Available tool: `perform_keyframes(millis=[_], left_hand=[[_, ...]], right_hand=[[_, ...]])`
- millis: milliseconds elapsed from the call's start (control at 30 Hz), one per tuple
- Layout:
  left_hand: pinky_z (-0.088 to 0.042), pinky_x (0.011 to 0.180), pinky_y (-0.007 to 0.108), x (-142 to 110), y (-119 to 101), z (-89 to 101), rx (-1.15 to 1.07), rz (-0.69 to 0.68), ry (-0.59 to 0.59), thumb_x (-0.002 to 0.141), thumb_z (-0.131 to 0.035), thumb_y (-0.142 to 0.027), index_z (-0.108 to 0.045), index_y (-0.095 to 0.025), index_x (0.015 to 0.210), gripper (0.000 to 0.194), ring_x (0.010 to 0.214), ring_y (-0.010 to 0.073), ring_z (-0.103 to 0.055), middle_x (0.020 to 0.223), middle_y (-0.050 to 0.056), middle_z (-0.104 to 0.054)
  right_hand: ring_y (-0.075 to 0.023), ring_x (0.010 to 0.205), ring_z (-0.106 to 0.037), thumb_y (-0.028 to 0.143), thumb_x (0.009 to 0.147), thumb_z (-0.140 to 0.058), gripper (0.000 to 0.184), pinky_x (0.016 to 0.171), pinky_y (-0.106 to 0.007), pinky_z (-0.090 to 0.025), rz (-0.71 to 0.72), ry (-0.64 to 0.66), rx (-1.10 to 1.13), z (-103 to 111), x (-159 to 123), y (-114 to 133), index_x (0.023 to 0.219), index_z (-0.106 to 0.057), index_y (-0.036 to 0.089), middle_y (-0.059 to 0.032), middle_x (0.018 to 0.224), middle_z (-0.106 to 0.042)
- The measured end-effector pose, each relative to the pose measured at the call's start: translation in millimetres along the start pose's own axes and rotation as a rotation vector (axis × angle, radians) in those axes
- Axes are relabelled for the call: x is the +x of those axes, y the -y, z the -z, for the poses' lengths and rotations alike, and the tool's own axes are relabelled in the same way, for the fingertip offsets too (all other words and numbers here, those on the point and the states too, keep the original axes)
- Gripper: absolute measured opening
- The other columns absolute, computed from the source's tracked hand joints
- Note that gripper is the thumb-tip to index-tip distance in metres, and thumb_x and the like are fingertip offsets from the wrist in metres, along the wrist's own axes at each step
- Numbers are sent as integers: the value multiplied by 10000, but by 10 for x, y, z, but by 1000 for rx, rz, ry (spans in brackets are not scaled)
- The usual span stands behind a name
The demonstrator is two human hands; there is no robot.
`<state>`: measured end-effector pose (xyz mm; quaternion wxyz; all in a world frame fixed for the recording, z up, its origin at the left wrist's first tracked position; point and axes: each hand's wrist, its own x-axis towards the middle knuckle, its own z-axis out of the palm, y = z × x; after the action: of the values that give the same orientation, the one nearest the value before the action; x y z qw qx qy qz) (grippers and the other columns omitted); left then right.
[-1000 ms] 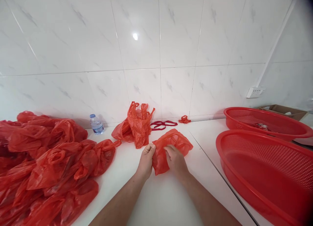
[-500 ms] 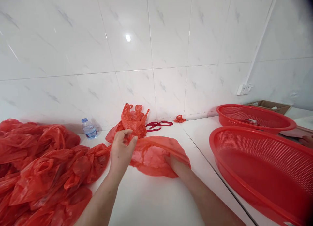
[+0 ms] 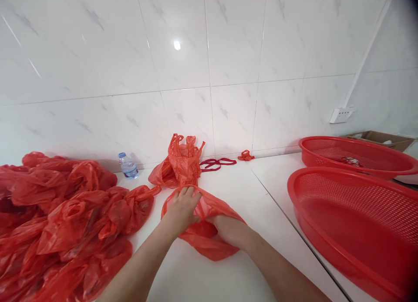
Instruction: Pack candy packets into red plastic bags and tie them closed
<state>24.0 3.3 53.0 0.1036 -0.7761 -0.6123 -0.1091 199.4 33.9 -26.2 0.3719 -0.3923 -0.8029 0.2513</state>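
A thin red plastic bag point(image 3: 217, 245) lies on the white table in front of me, its mouth open toward me. My left hand point(image 3: 185, 206) is closed over the bag's far left rim, fingers bent around the film. Inside the mouth is my right hand point(image 3: 225, 227), reaching in from the right; the film and shadow hide its fingers, so I cannot tell if they hold anything. Just beyond, a bunch of red plastic bags point(image 3: 186, 160) stands against the wall with its handles up.
A large heap of red plastic bags point(image 3: 65, 210) covers the left side. Behind it stands a water bottle point(image 3: 129, 166). Dark red loops point(image 3: 217, 163) and a small red scrap point(image 3: 246, 156) lie by the wall. Two red perforated baskets point(image 3: 294, 193) sit at right, near a cardboard box point(image 3: 388, 139).
My left hand has come down from above the bag onto its rim. The bag has opened wider and turned toward me, with my right hand still in it. The view has shifted slightly left.
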Motion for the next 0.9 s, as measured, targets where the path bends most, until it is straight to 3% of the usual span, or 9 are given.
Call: perform_keyframes(millis=[67,133,267,467,567,633,733,833,900], left_hand=[[-377,911,461,-45,148,-65,21,2,45,529,-709,-183,-584,-230,1089,576,1093,335,-459,1133,124,-547],[-334,959,491,-125,220,-125,-1,-13,99,507,-717,-202,-534,-255,1194,714,1137,350,-435,1200,129,-523],[-344,971,467,-245,258,-218,-110,-23,222,562,-639,-179,-443,-290,1315,786,1153,329,-460,1215,111,-537],[-415,937,380,-282,324,-320,-336,-34,313,624,-612,-223,-414,-317,1340,749,1191,296,-467,1287,66,-517],[-408,964,391,-298,371,-339,-384,-47,346,638,-625,-244,-388,-315,1355,758,1238,299,-425,1365,48,-453],[-419,959,385,-300,382,-321,-372,-54,330,645,-641,-243,-379,-313,1357,762,1236,291,-426,1373,44,-444],[-407,966,411,-272,314,-262,-268,-88,174,705,-642,-269,-478,-256,1277,596,1194,289,-458,1316,74,-496],[-410,942,410,-233,117,-221,-201,-196,26,853,-482,-228,-573,-211,1138,299,1081,251,-537,1151,90,-599],[-442,881,378,-223,-44,-227,-228,-266,17,893,-387,-186,-597,-216,1073,278,972,223,-582,1028,74,-638]], right_hand=[[-118,429,-502,219,559,-682,270,372,-208,-294,35,200,8,82,32,55,815,-680,304,59,593,-607],[-158,613,-596,282,625,-666,420,451,-219,-362,13,268,-50,160,88,72,1042,-627,309,19,813,-669],[-162,600,-571,340,775,-550,134,515,-250,-363,-164,75,-333,287,225,-34,783,-629,232,-5,709,-641],[-185,607,-549,110,751,-486,175,531,-274,-301,-193,56,-523,340,269,-134,630,-589,185,-50,647,-601],[-183,652,-552,23,706,-456,210,546,-275,-292,-168,83,-555,305,253,-95,704,-603,172,-58,698,-604],[-179,681,-555,0,701,-426,283,545,-270,-290,-174,91,-549,280,253,-88,827,-608,176,-58,772,-614],[-173,673,-553,3,696,-417,348,525,-262,-290,-233,92,-511,259,264,-117,949,-582,176,-60,817,-616],[-156,635,-546,81,725,-467,354,523,-250,-318,-274,112,-440,278,269,-145,1052,-552,185,-36,792,-612],[-140,635,-542,191,752,-526,348,542,-237,-351,-272,146,-326,326,267,-148,1099,-542,210,-7,769,-599]])
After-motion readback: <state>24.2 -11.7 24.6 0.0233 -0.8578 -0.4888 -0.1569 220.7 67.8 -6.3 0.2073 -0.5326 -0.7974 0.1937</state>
